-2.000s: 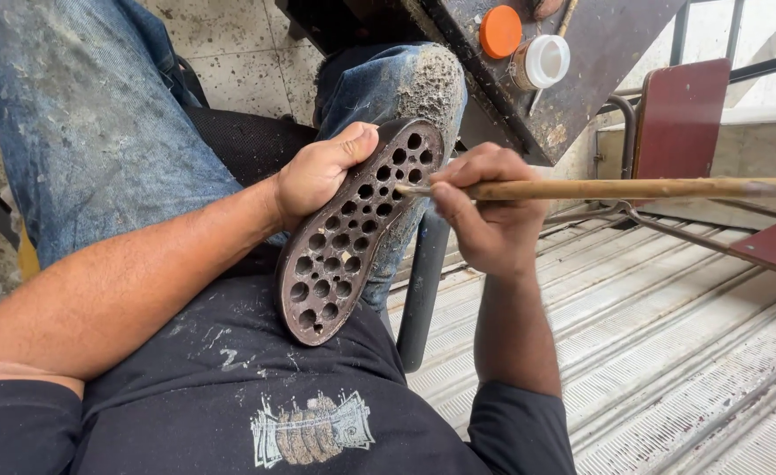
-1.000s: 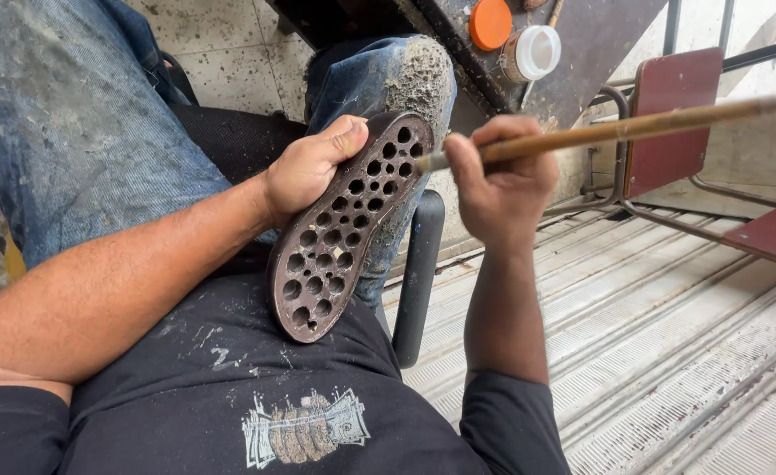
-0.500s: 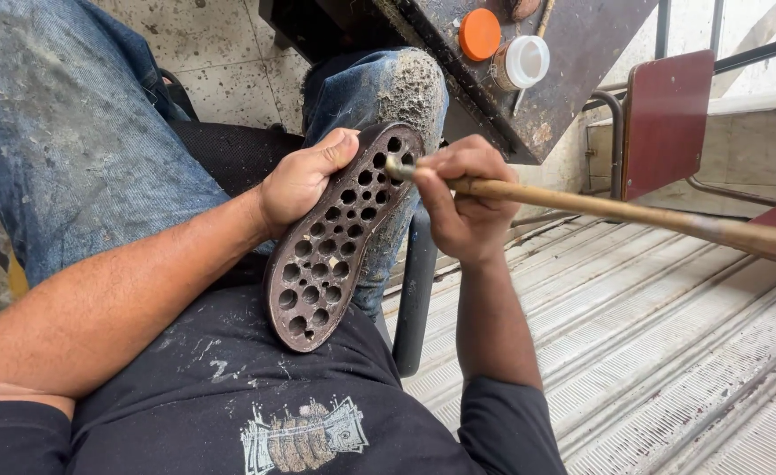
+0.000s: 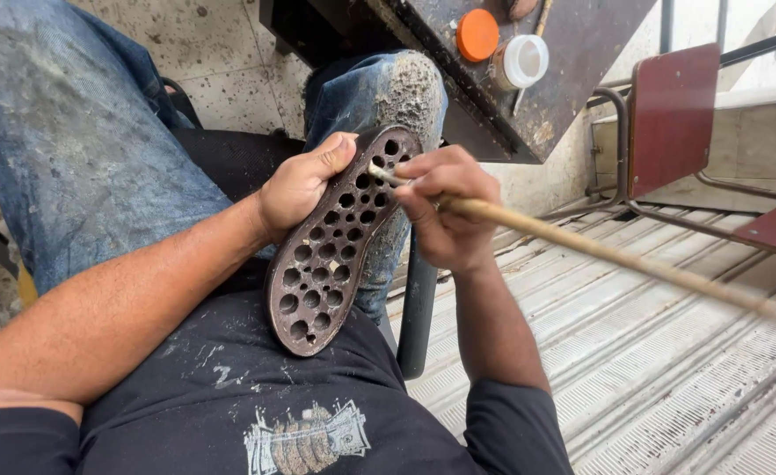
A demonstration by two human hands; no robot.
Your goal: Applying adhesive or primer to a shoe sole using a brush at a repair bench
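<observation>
Two bare hands at work on a shoe sole [image 4: 335, 255], seen from above w/ the person seated. Sole: dark brown, riddled w/ round holes, hollow side facing up, resting aslant across the lap, heel end near the black shirt [image 4: 317, 413], toe end up by the right knee. Left hand [image 4: 304, 185] grasps the sole's upper edge, thumb lying along the rim near the toe, fingers wrapped behind and out of sight. Right hand [image 4: 445, 215] is clenched around a long thin wooden stick [image 4: 634, 264], gripped close to its tip; the tip touches the sole's hollow side near the toe end, just beside the left thumb. Remainder of the stick runs off to the lower right, blurred, out past the frame edge. Legs in stained blue jeans [image 4: 80, 149], right knee crusted w/ pale residue. Above the knee: a dark, grimy table [image 4: 581, 53] bearing an orange lid [image 4: 477, 35] and, touching it, a small white jar [image 4: 525, 60]. At right, a dark red chair [image 4: 673, 119] on a metal frame stands over a ribbed metal floor [image 4: 669, 378].
</observation>
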